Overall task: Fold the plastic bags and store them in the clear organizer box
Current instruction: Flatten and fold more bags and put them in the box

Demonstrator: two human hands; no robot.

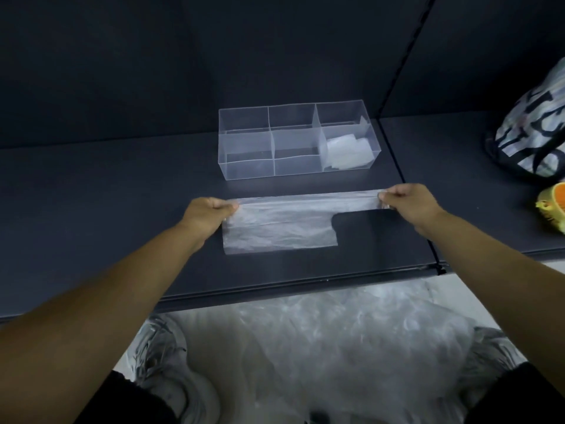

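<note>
A translucent plastic bag [275, 228] lies flat on the dark shelf [91, 185], partly folded lengthwise, its handle strip reaching to the right. My left hand [208, 211] pinches the bag's far left corner. My right hand [406, 200] pinches the end of the handle strip. Behind the bag stands the clear organizer box [244, 142] with several compartments. Folded bags [348, 153] sit in its front right compartment; the other compartments look empty.
A pile of loose plastic bags [321, 347] lies on the floor below the shelf edge, between my shoes. A patterned bag [532, 130] and a yellow-orange object [553, 206] sit on the adjoining shelf at the right. A dark wall rises behind the box.
</note>
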